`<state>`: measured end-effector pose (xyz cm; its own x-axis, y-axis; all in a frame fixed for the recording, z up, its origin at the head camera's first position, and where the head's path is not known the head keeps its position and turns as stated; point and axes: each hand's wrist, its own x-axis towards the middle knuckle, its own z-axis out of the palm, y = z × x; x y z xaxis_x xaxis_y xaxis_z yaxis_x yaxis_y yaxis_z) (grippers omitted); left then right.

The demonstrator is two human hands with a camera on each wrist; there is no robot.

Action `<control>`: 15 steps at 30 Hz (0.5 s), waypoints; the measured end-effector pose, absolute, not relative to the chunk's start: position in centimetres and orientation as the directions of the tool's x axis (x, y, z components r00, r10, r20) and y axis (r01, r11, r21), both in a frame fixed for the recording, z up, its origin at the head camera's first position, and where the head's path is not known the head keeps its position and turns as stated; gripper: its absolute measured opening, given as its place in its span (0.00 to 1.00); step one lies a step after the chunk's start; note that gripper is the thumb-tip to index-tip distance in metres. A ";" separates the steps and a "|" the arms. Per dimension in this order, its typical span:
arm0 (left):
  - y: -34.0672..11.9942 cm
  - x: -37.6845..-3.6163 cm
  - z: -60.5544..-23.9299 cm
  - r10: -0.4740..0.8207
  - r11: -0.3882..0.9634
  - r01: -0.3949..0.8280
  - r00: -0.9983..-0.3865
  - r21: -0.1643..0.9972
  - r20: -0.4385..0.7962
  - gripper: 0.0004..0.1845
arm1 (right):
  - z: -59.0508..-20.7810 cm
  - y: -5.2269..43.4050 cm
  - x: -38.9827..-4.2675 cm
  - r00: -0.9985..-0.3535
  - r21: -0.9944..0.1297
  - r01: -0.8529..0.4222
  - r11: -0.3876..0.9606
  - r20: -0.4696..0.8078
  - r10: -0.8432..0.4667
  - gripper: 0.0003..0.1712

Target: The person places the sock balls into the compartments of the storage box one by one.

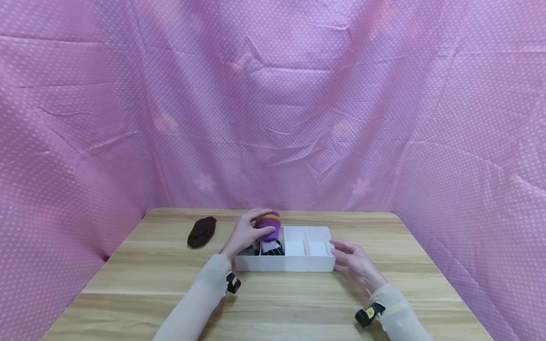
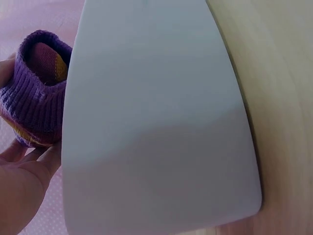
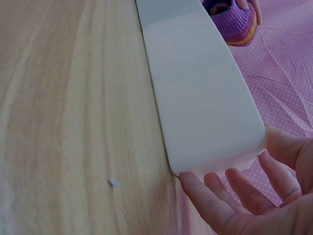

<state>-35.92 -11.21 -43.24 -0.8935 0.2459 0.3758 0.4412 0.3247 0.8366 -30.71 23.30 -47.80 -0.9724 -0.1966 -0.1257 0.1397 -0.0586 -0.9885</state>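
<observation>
My left hand [image 1: 244,236] holds a rolled-up purple sock [image 1: 268,231] with orange bands, thumb on the near side and fingers on the far side. The sock is over the left half of a white divided box [image 1: 286,264]. Its ribbed cuff [image 2: 36,105] faces the camera in the left wrist view. Below it, a black-and-white striped sock [image 1: 273,248] sits in a compartment, and something dark and grey in the leftmost one is partly hidden by the hand. At the box's right end, my right hand [image 1: 358,264] rests its extended fingertips [image 3: 193,181] against the wall.
A dark brown rolled sock [image 1: 202,232] lies on the wooden table [image 1: 141,284], left of the box. Two compartments on the right show bare white floors [image 1: 294,248]. A tiny white scrap [image 3: 113,182] lies near the box. Pink dotted cloth [image 1: 273,118] hangs around the table.
</observation>
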 end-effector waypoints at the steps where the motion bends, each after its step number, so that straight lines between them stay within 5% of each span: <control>1: -11.1 -35.8 -43.3 0.245 0.325 0.439 -0.895 0.838 0.373 0.27 | -47.8 23.3 -30.7 -0.973 -0.989 0.140 -0.058 -0.126 -0.194 0.34; 15: -10.2 -35.2 -43.5 0.258 0.315 0.431 -0.896 0.846 0.360 0.29 | -48.2 23.6 -30.4 -0.975 -0.987 0.144 -0.071 -0.129 -0.180 0.34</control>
<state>-35.22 -10.20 -43.47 -0.8963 0.2583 0.3603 0.4307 0.3146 0.8459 -30.42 23.62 -48.18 -0.9751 -0.1805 -0.1291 0.1439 -0.0715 -0.9870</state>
